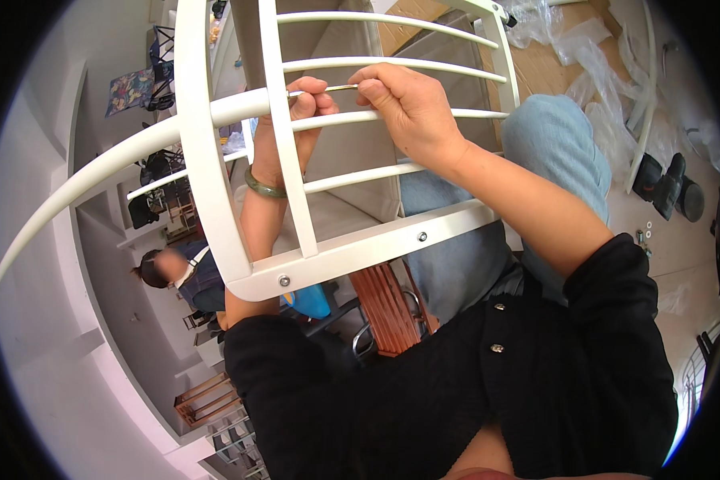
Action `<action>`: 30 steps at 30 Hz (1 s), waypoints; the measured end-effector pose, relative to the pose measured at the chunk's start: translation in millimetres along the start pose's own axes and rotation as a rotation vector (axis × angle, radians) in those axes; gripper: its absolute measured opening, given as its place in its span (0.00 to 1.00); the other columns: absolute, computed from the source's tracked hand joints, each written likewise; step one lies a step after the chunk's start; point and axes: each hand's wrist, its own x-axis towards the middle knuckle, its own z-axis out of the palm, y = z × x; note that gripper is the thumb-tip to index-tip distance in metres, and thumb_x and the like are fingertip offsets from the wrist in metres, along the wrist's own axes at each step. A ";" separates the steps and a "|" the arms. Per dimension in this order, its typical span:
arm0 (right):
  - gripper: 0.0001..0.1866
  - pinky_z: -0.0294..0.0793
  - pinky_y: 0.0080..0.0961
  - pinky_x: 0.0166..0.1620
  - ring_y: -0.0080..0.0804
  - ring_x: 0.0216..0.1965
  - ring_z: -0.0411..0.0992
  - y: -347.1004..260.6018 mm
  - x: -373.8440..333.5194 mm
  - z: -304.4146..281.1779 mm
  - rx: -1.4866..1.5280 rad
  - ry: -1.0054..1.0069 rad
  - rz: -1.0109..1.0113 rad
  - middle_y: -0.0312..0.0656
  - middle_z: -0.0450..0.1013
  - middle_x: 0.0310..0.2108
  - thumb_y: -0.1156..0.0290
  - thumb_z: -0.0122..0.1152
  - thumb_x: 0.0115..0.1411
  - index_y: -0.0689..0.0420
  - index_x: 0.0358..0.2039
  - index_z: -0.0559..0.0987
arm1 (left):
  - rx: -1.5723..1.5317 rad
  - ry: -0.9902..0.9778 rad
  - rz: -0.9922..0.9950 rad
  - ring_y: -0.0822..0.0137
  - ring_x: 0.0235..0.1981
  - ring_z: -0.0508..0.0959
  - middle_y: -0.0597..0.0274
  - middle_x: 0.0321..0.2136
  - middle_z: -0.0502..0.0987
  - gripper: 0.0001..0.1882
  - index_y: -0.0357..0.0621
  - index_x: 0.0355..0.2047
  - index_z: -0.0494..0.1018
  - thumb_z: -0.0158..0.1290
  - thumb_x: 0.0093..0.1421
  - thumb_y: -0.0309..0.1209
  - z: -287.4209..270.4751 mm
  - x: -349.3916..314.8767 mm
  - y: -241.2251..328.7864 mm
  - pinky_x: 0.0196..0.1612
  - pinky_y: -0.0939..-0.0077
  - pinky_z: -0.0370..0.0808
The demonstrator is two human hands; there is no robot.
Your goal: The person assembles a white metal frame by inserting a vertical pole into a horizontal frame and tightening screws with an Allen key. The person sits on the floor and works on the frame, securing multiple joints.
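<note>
Head view: my left grip (306,138) and right grip (412,108) pinch a thin metal rod (342,87), the white frame (352,251) close beside both.

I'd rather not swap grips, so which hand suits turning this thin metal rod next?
Probably your right hand: it pinches the thin metal rod from in front of the slats, while the left hand sits partly behind a white bar.

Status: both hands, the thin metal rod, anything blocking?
Right hand pinching thin metal rod. Left hand at rod's other end, grip unclear. White upright bar crosses in front of left hand.
</note>
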 end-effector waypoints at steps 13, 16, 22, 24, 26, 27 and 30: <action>0.06 0.71 0.25 0.32 0.34 0.27 0.72 -3.2 2.8 -3.3 0.171 0.064 -0.040 0.44 0.74 0.26 0.70 0.60 0.58 0.58 0.35 0.78 | 0.036 0.049 -0.023 0.69 0.35 0.76 0.57 0.35 0.78 0.19 0.34 0.49 0.71 0.53 0.63 0.35 11.5 -0.1 -3.2 0.45 0.77 0.75; 0.07 0.70 0.20 0.29 0.25 0.25 0.70 -0.6 6.4 -11.9 0.307 0.158 0.074 0.40 0.74 0.24 0.72 0.62 0.56 0.59 0.35 0.80 | 0.083 0.069 -0.052 0.69 0.34 0.76 0.54 0.38 0.78 0.19 0.34 0.50 0.70 0.50 0.64 0.36 18.4 3.1 0.5 0.45 0.76 0.74; 0.08 0.72 0.15 0.29 0.17 0.27 0.73 -40.8 29.5 -51.6 0.154 -0.087 0.006 0.34 0.76 0.27 0.71 0.60 0.60 0.60 0.38 0.80 | -0.211 0.056 0.015 0.70 0.30 0.75 0.56 0.33 0.76 0.21 0.31 0.49 0.69 0.41 0.67 0.39 -14.3 -5.7 18.6 0.33 0.81 0.72; 0.09 0.70 0.15 0.26 0.16 0.24 0.72 -52.1 26.9 -50.3 0.279 -0.165 0.120 0.35 0.76 0.27 0.71 0.60 0.60 0.61 0.39 0.80 | -0.174 0.011 -0.010 0.70 0.30 0.74 0.57 0.32 0.76 0.22 0.31 0.50 0.69 0.42 0.67 0.39 -7.2 -5.5 23.3 0.32 0.82 0.72; 0.09 0.68 0.14 0.23 0.15 0.21 0.71 -60.4 25.1 -44.9 0.383 -0.235 0.249 0.36 0.76 0.25 0.70 0.60 0.60 0.62 0.39 0.79 | -0.143 0.005 -0.014 0.71 0.30 0.74 0.58 0.32 0.76 0.23 0.31 0.50 0.69 0.42 0.66 0.39 -6.3 -5.6 22.9 0.31 0.82 0.72; 0.10 0.68 0.14 0.23 0.15 0.20 0.70 -61.5 26.2 -40.1 0.356 -0.271 0.278 0.36 0.76 0.25 0.71 0.59 0.60 0.62 0.39 0.79 | -0.127 0.020 -0.006 0.71 0.30 0.74 0.58 0.33 0.76 0.23 0.31 0.51 0.69 0.42 0.66 0.40 -8.2 -4.7 21.7 0.31 0.82 0.72; 0.10 0.67 0.17 0.22 0.17 0.17 0.68 -58.5 28.1 -17.8 0.251 -0.308 0.337 0.36 0.75 0.20 0.69 0.59 0.59 0.63 0.35 0.80 | -0.088 0.094 0.001 0.71 0.31 0.74 0.59 0.33 0.76 0.24 0.31 0.52 0.68 0.43 0.66 0.40 -8.0 -6.6 20.5 0.30 0.83 0.71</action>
